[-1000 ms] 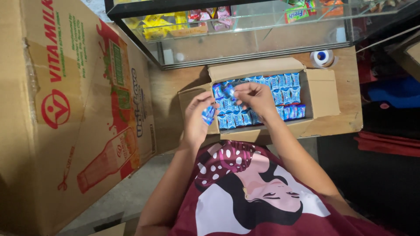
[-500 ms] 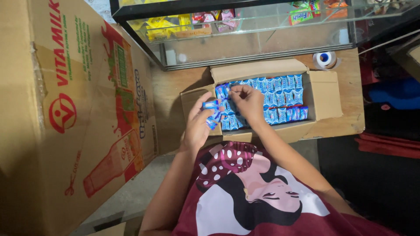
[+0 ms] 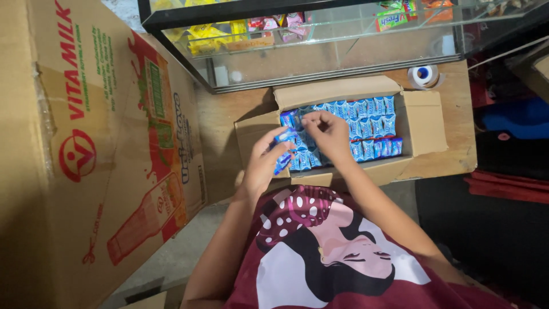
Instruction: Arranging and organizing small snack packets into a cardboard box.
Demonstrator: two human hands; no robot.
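An open cardboard box (image 3: 426,123) lies on the wooden board in front of me, packed with rows of small blue snack packets (image 3: 372,123). My left hand (image 3: 263,163) holds several blue packets (image 3: 284,150) at the box's left end. My right hand (image 3: 329,134) reaches into the left part of the box, fingers pinching the top of a packet there.
A large printed cardboard carton (image 3: 97,149) stands tall on the left. A glass display case (image 3: 320,40) with yellow and red snack bags sits beyond the box. A roll of tape (image 3: 424,75) lies at the back right. Dark and red items fill the right side.
My left hand has drawn slightly left and lifted its packets off the box's edge. My right hand stays over the left rows, shifting a little.
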